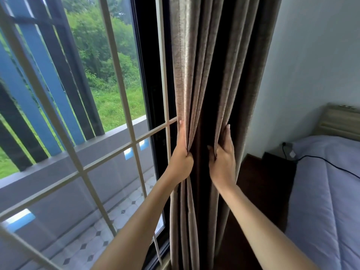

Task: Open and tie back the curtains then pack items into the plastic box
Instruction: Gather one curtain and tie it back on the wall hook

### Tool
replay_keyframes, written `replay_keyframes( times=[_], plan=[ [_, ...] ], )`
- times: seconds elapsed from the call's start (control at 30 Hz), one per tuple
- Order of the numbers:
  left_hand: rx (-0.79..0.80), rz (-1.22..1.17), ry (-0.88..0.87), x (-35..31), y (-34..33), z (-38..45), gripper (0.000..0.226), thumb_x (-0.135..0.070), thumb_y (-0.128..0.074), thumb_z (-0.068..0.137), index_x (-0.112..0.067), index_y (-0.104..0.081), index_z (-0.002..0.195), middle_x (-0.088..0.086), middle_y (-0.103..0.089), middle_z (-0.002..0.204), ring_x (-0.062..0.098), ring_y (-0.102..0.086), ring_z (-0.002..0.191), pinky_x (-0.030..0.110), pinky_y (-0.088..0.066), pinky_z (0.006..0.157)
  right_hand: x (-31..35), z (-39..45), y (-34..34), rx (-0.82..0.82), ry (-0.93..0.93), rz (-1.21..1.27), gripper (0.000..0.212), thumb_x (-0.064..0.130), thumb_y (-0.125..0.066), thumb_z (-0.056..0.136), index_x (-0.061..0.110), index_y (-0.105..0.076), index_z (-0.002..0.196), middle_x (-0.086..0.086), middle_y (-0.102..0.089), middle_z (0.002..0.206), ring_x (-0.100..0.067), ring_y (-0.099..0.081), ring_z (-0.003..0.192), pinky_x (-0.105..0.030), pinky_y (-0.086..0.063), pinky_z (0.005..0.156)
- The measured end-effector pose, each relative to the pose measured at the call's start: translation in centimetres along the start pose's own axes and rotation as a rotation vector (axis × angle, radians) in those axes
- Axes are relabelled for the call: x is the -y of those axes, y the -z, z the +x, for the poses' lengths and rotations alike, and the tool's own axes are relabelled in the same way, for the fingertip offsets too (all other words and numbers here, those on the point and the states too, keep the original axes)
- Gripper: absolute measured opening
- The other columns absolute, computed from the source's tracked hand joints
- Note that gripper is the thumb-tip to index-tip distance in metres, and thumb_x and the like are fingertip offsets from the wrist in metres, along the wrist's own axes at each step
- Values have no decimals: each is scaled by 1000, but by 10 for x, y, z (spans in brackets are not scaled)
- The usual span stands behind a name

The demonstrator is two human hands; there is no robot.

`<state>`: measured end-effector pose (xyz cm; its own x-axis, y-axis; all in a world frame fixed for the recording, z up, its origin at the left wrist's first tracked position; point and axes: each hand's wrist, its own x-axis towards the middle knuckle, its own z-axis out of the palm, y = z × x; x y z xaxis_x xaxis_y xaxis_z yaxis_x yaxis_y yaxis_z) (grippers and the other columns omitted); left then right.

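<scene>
Head view: curtain (pixel 210 75) bunched beside window (pixel 87 94), left hand (pixel 182 158) and right hand (pixel 222 158) each pinching folds; gathering step in hand, tie-back judged next.

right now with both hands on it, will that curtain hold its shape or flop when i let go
Likely floppy: the curtain hangs in soft folds that bunch where the left hand and right hand grip it. Probably slumps back without a tie. Looks fairly thick, so somewhat heavy.

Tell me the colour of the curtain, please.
The curtain is plain greyish brown, seen in the head view.
</scene>
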<state>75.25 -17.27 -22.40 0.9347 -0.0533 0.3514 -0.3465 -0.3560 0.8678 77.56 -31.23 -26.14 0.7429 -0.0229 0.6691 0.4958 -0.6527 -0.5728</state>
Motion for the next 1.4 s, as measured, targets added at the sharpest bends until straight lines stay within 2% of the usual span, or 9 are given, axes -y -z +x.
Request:
replay_keyframes(
  times=[0.17,0.3,0.47,0.57,0.67,0.93,1.07,1.23,1.4],
  plan=[
    [-8,5,26,-2,-3,-1,88,12,-33,80,-26,-6,154,1,-11,161,11,-7,148,44,-11,122,-9,-46,-23,31,20,-86,21,16,-57,95,7,-71,107,-5,-4,163,-22,-2,151,-42,-14,121],
    [1,-22,64,-3,-2,-3,90,14,-32,77,-26,-5,154,-1,-11,161,11,-7,148,43,-10,122,-14,-88,-38,256,-79,-5,41,7,-57,93,21,-60,131,10,-27,158,-8,-52,127,-23,-48,101],
    [78,-123,172,-10,-4,-14,77,15,-36,82,-19,-24,150,-1,-48,138,12,-42,131,34,-34,112,-19,-123,-47,385,-170,-35,32,8,-48,96,18,-62,124,3,-71,112,-14,-70,92,-30,-56,83],
    [139,-139,208,-15,-6,-12,70,17,-43,77,-14,-38,140,-9,-60,106,2,-56,101,22,-47,88,-10,-125,-44,407,-200,-103,18,7,-46,95,12,-63,96,-8,-70,80,-26,-67,72,-33,-49,64],
    [89,-101,178,-16,-10,-10,75,-20,-69,77,-22,-33,143,-5,-57,130,8,-55,119,31,-44,100,-2,-129,-42,457,-202,-116,23,3,-42,95,15,-49,77,-7,-54,66,-24,-55,62,-28,-32,60],
    [-1,-37,150,-1,-8,-3,77,-1,-41,75,-19,-28,149,5,-41,147,22,-33,140,50,-29,115,-8,-149,-39,774,-154,35,60,17,-43,88,24,-34,147,-3,-40,148,-17,-42,135,-27,-36,110],
    [15,-52,145,-2,0,-5,74,15,-37,78,-12,-33,146,10,-47,142,25,-38,137,51,-32,114,-11,-106,-14,363,-68,100,75,18,-58,84,27,-25,151,9,16,161,3,6,145,-25,-14,118],
    [7,-102,143,-4,1,-6,63,0,-47,81,-11,-39,142,7,-53,135,22,-46,130,50,-39,109,14,16,36,-237,105,158,69,20,-61,85,6,-33,147,-16,-8,161,-26,-9,150,-43,-18,121],
    [-9,-123,126,-8,-5,-5,68,-2,-44,79,-15,-35,145,5,-47,142,21,-38,137,49,-32,114,25,105,68,-246,-26,222,72,22,-64,88,18,-27,150,-3,-47,143,-12,-46,130,-27,-36,109]
  ],
)
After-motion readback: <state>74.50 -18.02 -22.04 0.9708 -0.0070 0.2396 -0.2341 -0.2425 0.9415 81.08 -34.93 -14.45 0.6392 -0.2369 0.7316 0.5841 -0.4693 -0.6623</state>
